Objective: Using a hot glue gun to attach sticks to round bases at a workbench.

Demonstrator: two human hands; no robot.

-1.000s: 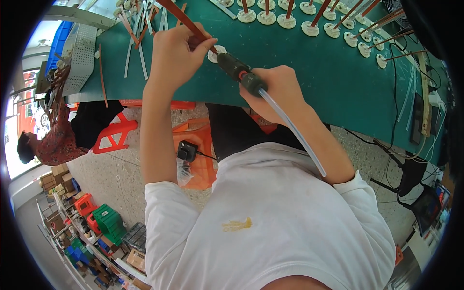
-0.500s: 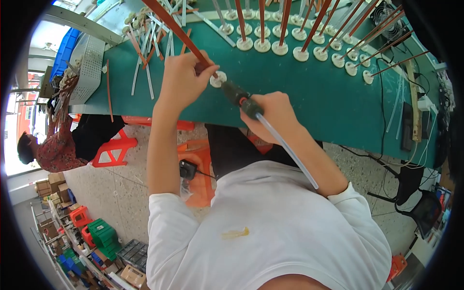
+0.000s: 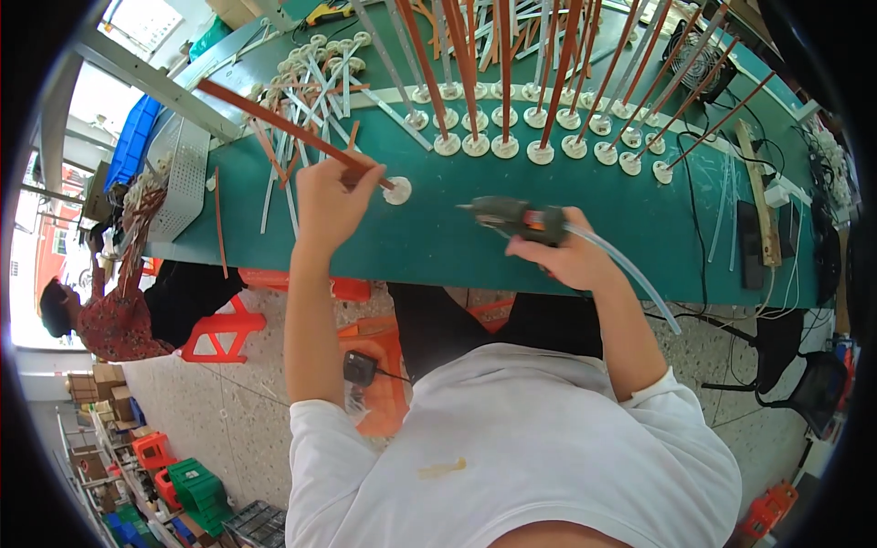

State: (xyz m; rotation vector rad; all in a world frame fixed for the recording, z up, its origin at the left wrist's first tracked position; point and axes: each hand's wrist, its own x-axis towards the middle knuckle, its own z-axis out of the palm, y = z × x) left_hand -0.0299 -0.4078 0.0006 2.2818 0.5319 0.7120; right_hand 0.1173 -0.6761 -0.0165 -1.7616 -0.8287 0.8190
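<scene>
My left hand [image 3: 331, 199] is closed round a long reddish-brown strip [image 3: 274, 121]. The strip slants up to the left, and its lower end meets a round whitish disc base [image 3: 397, 191] on the green table. My right hand [image 3: 575, 254] grips a dark green glue gun [image 3: 512, 219], its nozzle pointing left and held apart from the disc. A long translucent glue stick [image 3: 630, 267] sticks out of the gun's rear. Farther back stand rows of similar white disc bases [image 3: 541, 152] carrying upright brown and clear strips.
Loose strips [image 3: 311, 105] lie heaped at the far left, near a white perforated basket [image 3: 187, 196]. At the right are a power strip [image 3: 776, 194], cables and a black fan [image 3: 692, 66]. Another person [image 3: 119, 315] sits beyond the table's left end.
My right hand has drawn the glue gun away from the disc, to the right. The strip in my left hand now leans farther left. The whole view has shifted, showing more of the table's far side.
</scene>
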